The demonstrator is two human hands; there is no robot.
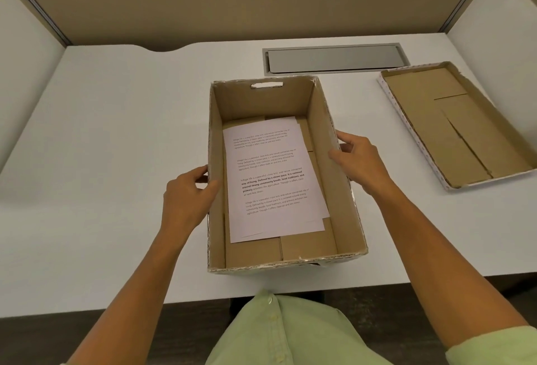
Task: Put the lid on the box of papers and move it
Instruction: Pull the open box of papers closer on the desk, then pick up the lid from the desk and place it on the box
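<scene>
An open cardboard box (325, 138) stands in the middle of the white desk, with a handle slot in its far wall. Printed white papers (273, 178) lie flat on its bottom. My left hand (186, 193) grips the box's left wall, thumb over the rim. My right hand (360, 161) grips the right wall the same way. The lid (453, 126) lies upside down on the desk to the right of the box, brown inside facing up, apart from both hands.
A grey metal cable hatch (334, 59) is set in the white desk (116, 132) behind the box. Beige partition walls (145, 1) close off the back and sides. The desk's front edge runs just below the box.
</scene>
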